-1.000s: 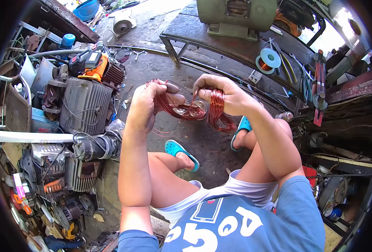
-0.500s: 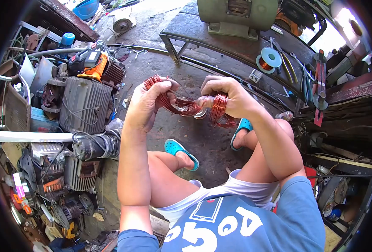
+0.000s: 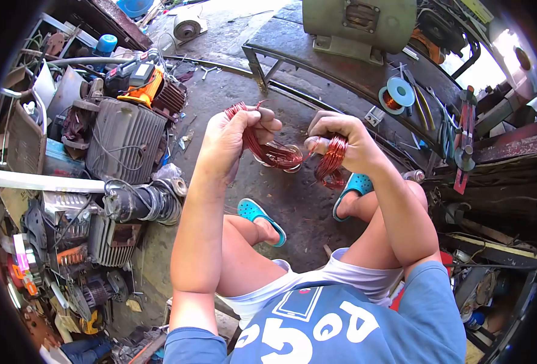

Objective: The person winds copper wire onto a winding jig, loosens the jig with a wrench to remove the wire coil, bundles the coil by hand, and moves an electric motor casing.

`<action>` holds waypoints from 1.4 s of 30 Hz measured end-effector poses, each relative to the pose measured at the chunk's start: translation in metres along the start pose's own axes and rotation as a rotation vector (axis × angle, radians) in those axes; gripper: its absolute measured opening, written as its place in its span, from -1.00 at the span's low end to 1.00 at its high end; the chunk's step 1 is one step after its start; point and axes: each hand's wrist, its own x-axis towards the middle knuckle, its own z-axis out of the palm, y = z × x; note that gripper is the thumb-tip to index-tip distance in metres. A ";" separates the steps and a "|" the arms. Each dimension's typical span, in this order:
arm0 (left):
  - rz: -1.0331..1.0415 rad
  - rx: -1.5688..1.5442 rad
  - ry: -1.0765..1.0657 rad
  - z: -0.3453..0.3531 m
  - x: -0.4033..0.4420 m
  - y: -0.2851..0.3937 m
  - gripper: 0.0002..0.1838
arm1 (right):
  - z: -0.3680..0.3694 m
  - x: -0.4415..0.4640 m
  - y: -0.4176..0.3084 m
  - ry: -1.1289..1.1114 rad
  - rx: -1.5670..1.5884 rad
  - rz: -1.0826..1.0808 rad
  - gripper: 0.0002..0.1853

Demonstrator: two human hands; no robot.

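Observation:
My left hand (image 3: 244,130) is closed around a bundle of red-brown copper wire (image 3: 276,156), which hangs in a loop from thumb and fingers toward the middle. A short wire end sticks up above those fingers. Shiny round rings show behind the lower part of this bundle. To the right, my right hand (image 3: 347,142) grips a second wire coil (image 3: 331,162), its loops hanging below the palm. Between the two hands the bundles come close together; whether a wire joins them is too small to tell.
A low metal bench (image 3: 293,45) holds a large green motor (image 3: 362,24), a spool of copper wire (image 3: 396,96) and pliers. Finned motor housings (image 3: 126,139), an orange tool (image 3: 149,88) and a white bar (image 3: 47,181) crowd the left. Cluttered shelves stand at the right.
Both hands have shifted right in view, with the bench and motor, as the camera turned. The right-hand coil has tilted and bunched, and the gap between the hands looks wider than half a second ago.

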 end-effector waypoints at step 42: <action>-0.191 0.383 -0.415 0.044 0.013 -0.017 -0.58 | 0.006 -0.005 0.009 0.282 -0.182 0.072 -0.83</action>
